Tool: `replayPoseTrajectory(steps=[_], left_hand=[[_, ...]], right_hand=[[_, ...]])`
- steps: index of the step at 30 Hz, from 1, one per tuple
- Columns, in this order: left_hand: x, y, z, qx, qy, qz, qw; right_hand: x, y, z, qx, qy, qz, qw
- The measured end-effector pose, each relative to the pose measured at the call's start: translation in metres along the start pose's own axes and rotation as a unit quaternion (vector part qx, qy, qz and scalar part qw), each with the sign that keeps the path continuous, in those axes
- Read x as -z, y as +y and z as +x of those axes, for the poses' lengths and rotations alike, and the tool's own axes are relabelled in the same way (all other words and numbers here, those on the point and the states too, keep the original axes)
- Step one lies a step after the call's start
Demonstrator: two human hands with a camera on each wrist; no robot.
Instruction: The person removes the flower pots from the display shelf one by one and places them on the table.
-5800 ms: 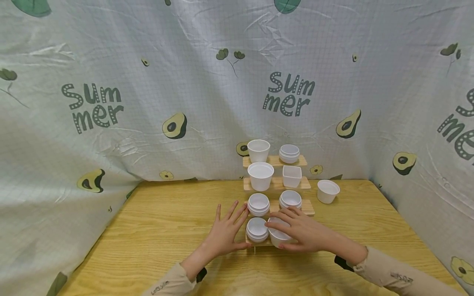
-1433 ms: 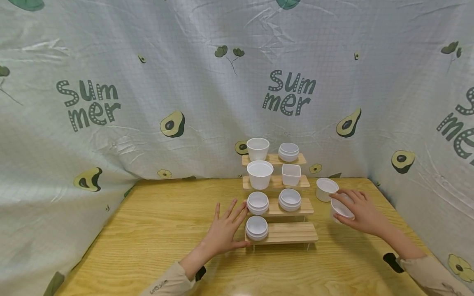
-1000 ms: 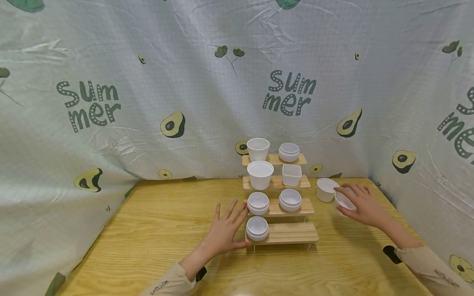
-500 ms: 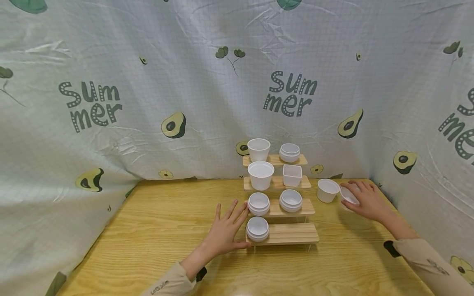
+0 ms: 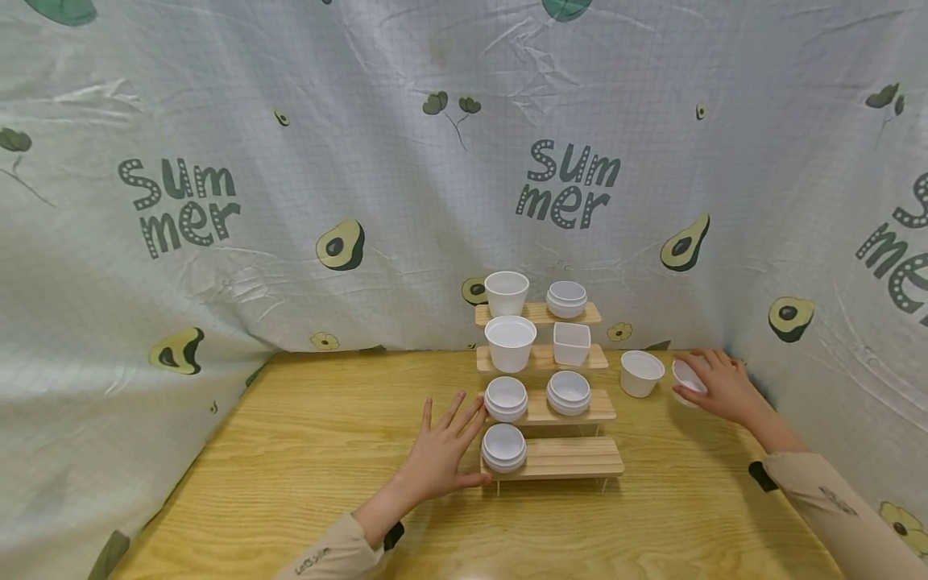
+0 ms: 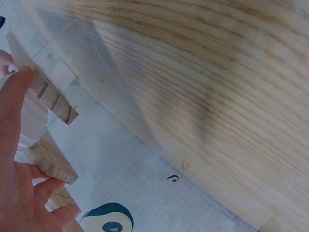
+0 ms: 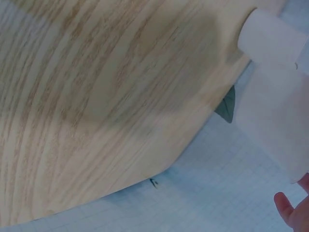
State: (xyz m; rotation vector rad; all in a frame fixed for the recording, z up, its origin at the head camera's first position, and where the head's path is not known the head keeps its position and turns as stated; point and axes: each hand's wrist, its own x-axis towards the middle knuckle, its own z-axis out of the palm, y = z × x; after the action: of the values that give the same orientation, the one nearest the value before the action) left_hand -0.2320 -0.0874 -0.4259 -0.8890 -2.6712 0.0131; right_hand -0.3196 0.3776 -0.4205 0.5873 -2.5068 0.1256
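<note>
My right hand (image 5: 728, 392) holds a white round plastic cup (image 5: 685, 380) by its rim at the table's back right; the palm side is hidden. The same held cup (image 7: 273, 116) fills the right side of the right wrist view, apart from most of the fingers. Whether its base touches the table I cannot tell. My left hand (image 5: 441, 453), fingers spread, rests against the left end of a four-step wooden display stand (image 5: 573, 457). In the left wrist view the thumb (image 6: 14, 104) touches the end of one wooden step (image 6: 54, 102).
Another white cup (image 5: 641, 375) stands on the table (image 5: 348, 451) just left of the held one. Taller cups (image 5: 511, 345), a square cup (image 5: 571, 345) and small round jars (image 5: 503, 448) sit on the steps. A patterned curtain (image 5: 406, 201) closes off the back and sides.
The cup on the right half of the bottom step has been lifted off by my right hand and carried right and back, beyond the standing cup. The left hand has stayed at the stand.
</note>
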Motion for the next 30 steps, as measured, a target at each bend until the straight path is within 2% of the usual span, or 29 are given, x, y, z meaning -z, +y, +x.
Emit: replayPoseTrajectory(steps=[12,25,30], left_hand=[[0.001,0.000,0.000,-0.002,0.000,0.005,1.0000],[-0.001,0.001,0.000,-0.002,0.001,0.015,0.9999],[-0.001,0.000,0.000,-0.004,0.002,0.020,0.9998]], right_hand=[[-0.008,0.011,0.007,-0.033,-0.025,-0.014,0.9990],[-0.016,0.017,0.013,-0.067,-0.094,-0.023,0.9930],[-0.019,0.019,0.014,-0.070,-0.101,-0.026,0.9921]])
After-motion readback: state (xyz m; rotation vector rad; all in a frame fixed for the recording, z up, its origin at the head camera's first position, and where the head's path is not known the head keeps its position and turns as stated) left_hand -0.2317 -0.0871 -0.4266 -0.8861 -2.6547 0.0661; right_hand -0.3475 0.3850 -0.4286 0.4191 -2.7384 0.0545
